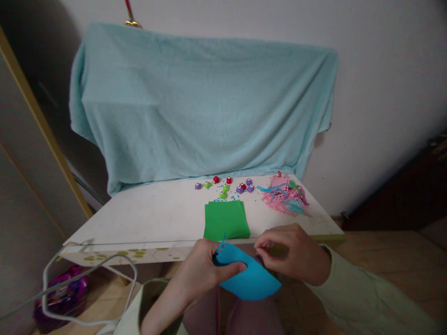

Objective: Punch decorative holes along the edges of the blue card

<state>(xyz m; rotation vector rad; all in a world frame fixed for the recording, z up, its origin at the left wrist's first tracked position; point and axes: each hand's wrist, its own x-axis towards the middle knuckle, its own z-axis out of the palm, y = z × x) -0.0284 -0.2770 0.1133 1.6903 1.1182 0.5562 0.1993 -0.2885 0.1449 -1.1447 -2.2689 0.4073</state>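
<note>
Left hand (197, 272): pinching curved blue paper sheet (249, 277).
Right hand (291, 253): fingers curled, touching sheet's upper edge.
Beyond hands: green square paper stack (226, 219) on worktop (146, 216).

Blue paper sheet (249, 279), curved and bent, small holes along its top edge, held below the table edge

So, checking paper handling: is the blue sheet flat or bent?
Bent: the blue sheet curves in the left hand, off the table.

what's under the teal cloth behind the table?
Cannot tell: the teal cloth drapes a wide boxy shape completely. Only a gold and red tip pokes above its top-left edge.
</note>
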